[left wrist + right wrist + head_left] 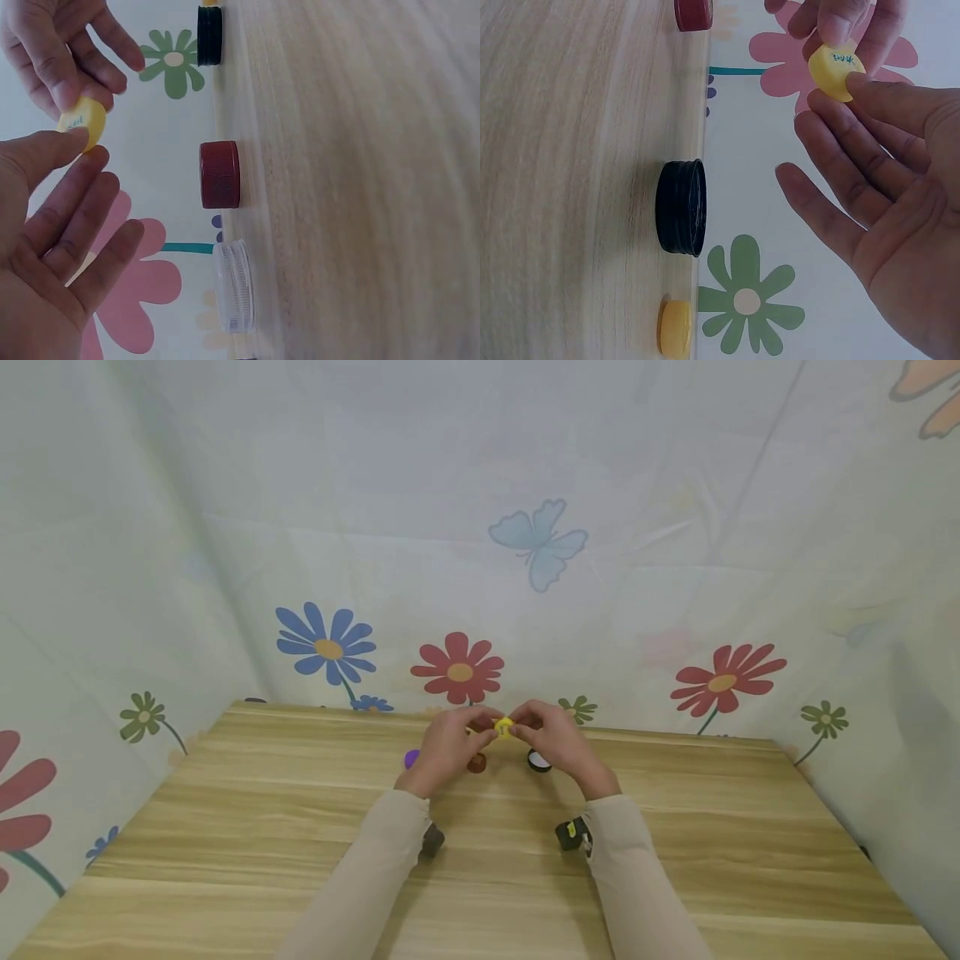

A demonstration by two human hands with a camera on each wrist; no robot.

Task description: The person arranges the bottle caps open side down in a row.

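Both hands meet over the far part of the table, on a small yellow bottle cap (503, 727) with blue writing on its top. My left hand (448, 743) pinches one side of the cap between thumb and fingers. From the other side, my right hand (561, 742) pinches it too. In the left wrist view the cap (84, 122) is raised above the table, level with the fingertips. Beneath the hands stand a dark red ribbed cap (220, 175), a clear ribbed cap (234, 287) and a black cap (681, 208).
A second yellow cap (676, 328) lies beyond the black one in the right wrist view. Left of the left hand sits a purple cap (412, 759). The wood-grain table (300, 827) ends at a flowered cloth (420, 568) hanging behind it.
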